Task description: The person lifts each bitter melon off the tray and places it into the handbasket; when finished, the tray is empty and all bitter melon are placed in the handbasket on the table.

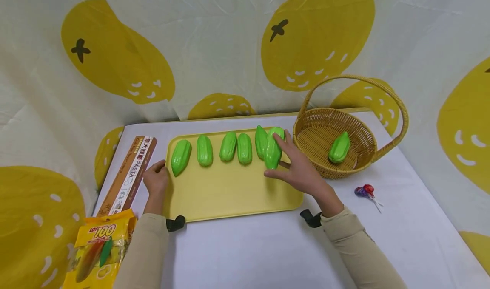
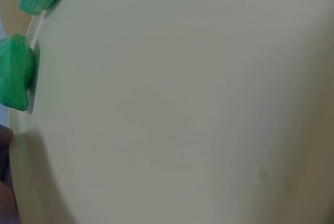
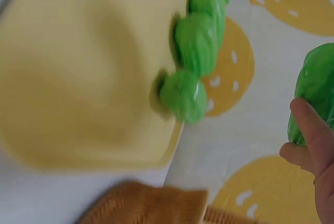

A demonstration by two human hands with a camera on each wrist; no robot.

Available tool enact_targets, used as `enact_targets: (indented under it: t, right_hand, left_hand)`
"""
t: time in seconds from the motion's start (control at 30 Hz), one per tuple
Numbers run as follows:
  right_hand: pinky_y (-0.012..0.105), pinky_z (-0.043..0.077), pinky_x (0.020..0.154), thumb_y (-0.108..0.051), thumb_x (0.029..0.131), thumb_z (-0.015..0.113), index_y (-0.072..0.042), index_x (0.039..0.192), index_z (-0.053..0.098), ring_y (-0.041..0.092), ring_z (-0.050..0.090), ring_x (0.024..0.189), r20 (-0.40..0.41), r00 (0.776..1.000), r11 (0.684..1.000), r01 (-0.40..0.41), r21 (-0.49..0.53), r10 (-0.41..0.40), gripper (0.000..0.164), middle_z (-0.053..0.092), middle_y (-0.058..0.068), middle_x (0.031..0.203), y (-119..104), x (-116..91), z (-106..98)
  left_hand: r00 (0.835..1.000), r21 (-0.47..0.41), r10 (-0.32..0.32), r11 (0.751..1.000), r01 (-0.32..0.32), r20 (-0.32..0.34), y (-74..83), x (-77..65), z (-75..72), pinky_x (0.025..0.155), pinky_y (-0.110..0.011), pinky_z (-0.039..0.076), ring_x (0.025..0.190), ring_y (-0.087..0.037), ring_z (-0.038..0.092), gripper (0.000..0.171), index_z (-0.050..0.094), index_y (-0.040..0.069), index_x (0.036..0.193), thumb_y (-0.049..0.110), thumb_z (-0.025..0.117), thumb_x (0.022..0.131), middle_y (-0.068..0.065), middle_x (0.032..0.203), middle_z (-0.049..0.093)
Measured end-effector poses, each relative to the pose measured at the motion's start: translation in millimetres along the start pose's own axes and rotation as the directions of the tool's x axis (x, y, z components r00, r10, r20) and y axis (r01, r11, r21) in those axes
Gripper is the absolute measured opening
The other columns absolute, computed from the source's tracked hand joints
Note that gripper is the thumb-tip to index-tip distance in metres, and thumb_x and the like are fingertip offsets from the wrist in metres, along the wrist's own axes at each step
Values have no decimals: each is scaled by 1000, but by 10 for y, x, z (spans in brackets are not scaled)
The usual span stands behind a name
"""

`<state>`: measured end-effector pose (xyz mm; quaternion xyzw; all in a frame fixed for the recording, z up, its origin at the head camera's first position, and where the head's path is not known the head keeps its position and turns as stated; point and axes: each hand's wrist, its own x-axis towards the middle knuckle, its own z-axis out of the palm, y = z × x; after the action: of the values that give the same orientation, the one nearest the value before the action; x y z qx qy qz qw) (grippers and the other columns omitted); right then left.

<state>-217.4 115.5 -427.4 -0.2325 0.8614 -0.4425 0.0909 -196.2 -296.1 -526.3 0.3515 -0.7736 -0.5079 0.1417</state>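
My right hand (image 1: 300,170) holds a green, ridged toy vegetable (image 1: 272,151) between thumb and fingers, above the right part of a yellow tray (image 1: 229,191). In the right wrist view, fingers lie against this vegetable (image 3: 315,78), apart from the others. Several similar green vegetables (image 1: 204,151) lie in a row along the tray's far side; one (image 1: 261,141) is partly hidden behind the held one. My left hand (image 1: 157,179) rests at the tray's left edge, fingers loosely bent. In the left wrist view, only fingertips show by the rim, with two vegetables (image 2: 15,72) above them.
A wicker basket (image 1: 367,129) with a tall handle stands right of the tray, one green vegetable (image 1: 339,147) inside. Two lollipops (image 1: 368,190) lie in front of it. On the left are a pasta box (image 1: 128,174) and a yellow candy bag (image 1: 101,250). A patterned curtain hangs behind.
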Motion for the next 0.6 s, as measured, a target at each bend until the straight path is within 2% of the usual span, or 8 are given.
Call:
enact_targets:
  t: [0.17, 0.2, 0.3, 0.37, 0.53, 0.6]
  right_hand:
    - [60, 35, 119, -35, 85, 83, -21, 165, 9, 44, 11, 157, -52, 998, 997, -23, -72, 19, 110, -19, 11, 170, 130, -2, -208]
    - [60, 37, 118, -35, 85, 83, -21, 165, 9, 45, 13, 157, -62, 998, 997, -27, -77, 23, 110, -19, 11, 170, 150, -5, -249]
    - [64, 33, 119, -37, 85, 83, -23, 165, 10, 50, 18, 154, -104, 994, 990, -47, -130, 34, 110, -16, 12, 171, 217, -17, -369]
    - [64, 34, 117, -38, 84, 83, -24, 165, 10, 51, 22, 152, -123, 992, 988, -61, -142, 43, 110, -16, 13, 171, 265, -20, -434]
    - [66, 29, 119, -35, 85, 83, -24, 165, 11, 49, 17, 154, -159, 986, 987, -74, -140, 52, 109, -14, 16, 170, 420, -22, -538]
    - [62, 34, 117, -35, 86, 82, -23, 165, 10, 48, 16, 155, -169, 984, 989, -80, -128, 57, 108, -15, 15, 170, 483, -18, -572]
  left_hand:
    - [1000, 0, -4, 1000, 4, 18, -4, -26, -10, 115, -49, 44, 137, -40, 52, 38, 63, -2, 136, 7, 47, 102, -26, 140, 61]
    - [1000, 1, -1, 1000, 1, 19, -7, -24, -9, 115, -49, 44, 138, -40, 51, 38, 63, -2, 136, 7, 47, 103, -26, 140, 61]
    - [1000, -1, 1, 1000, -1, 20, -2, -25, -7, 115, -49, 44, 138, -39, 51, 38, 62, -2, 137, 8, 47, 103, -25, 141, 60]
    - [1000, -3, 0, 1000, 0, 20, 0, -21, -4, 115, -49, 44, 137, -39, 52, 39, 62, -2, 137, 8, 46, 103, -25, 141, 60]
    - [1000, -4, -4, 1000, 4, 6, 0, -13, 2, 112, -48, 46, 134, -37, 54, 39, 63, -2, 136, 8, 46, 102, -25, 140, 61]
    - [1000, -6, 0, 1000, 0, 1, 1, -8, 3, 112, -47, 46, 133, -37, 54, 38, 63, -2, 135, 8, 47, 102, -25, 139, 62]
